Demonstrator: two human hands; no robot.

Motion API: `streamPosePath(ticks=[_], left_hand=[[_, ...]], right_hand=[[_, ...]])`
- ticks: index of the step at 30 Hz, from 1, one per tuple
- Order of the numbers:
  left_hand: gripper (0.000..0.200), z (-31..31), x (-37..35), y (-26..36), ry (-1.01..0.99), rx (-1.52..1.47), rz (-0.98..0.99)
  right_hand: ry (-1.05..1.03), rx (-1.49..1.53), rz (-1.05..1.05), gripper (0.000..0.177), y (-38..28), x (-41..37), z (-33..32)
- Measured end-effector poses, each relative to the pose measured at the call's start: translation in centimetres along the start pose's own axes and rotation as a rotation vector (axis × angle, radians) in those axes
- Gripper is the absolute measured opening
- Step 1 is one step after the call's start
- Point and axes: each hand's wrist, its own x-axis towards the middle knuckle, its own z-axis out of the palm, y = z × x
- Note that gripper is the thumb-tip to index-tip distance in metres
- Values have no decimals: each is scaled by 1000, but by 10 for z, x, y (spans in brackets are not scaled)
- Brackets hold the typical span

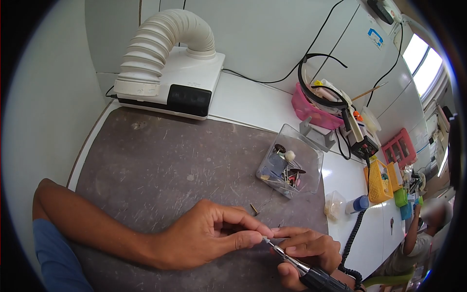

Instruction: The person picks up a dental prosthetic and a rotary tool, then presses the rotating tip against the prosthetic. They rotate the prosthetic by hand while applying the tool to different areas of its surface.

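Note:
My left hand (pixel 214 236) reaches in from the lower left, thumb and forefinger pinched on a small pale piece (pixel 265 239) that is mostly hidden by the fingertips. Fingers of my right hand (pixel 311 248) wrap round a black and silver rotary handpiece (pixel 304 267), whose tip points up and left and meets the small piece. The two hands' fingertips are close together above the dark mat (pixel 160 170). Beyond them a small bit with a brass-coloured end (pixel 254 209) lies on the mat. A clear square container (pixel 311 180) holds several bits and polishing wheels.
At the back stands a white extractor (pixel 194 70) with a ribbed hose (pixel 146 44). Rightward are a pink basket (pixel 302 109), a small clear tub (pixel 334 205), a blue-capped jar (pixel 359 204), a coiled black cord (pixel 351 241) and a yellow basket (pixel 377 182). Another person (pixel 413 246) is at far right.

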Motion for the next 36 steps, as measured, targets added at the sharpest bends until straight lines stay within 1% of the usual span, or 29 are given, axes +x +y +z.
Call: streamPosePath(ticks=[14,16,36], left_hand=[[21,1,0,-1,8,10,5],[25,2,0,-3,13,4,54],[26,1,0,-3,19,2,27]], right_hand=[[13,-1,14,22,-1,0,1],[12,-8,14,22,-2,1,0],[30,18,41,21,-2,0,2]])
